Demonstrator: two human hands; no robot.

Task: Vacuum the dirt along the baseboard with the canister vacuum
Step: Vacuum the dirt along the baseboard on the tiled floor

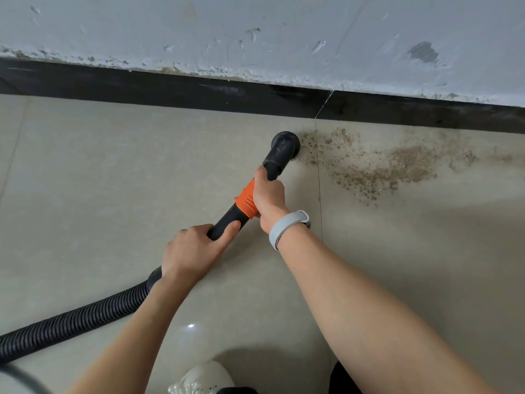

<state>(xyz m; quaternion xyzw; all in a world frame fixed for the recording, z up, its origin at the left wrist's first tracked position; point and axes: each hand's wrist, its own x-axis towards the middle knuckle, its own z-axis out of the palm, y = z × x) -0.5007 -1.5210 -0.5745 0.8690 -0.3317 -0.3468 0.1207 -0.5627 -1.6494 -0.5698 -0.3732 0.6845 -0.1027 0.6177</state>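
Dirt (395,163) is seen on the tiled floor (113,166) at about 2 o'clock from frame centre, spread as a brown, gritty patch just below the dark baseboard (170,89). Working left to right: a ribbed black hose (71,322) is led in from 8 o'clock and joined to a rigid black wand (230,217). The wand's rear end is gripped by the left hand (193,251), fingers wrapped round it, thumb laid along the tube. An orange collar (247,201) is fitted further up the wand; it is clasped by the right hand (268,194), fingers curled about it. A grey wristband (284,227) is worn on the right wrist. The round black nozzle (285,145) is set on the floor at the patch's left edge, near the baseboard. Above, a scuffed white wall (284,29) is noted. A white shoe (204,379) is seen at 6 o'clock.
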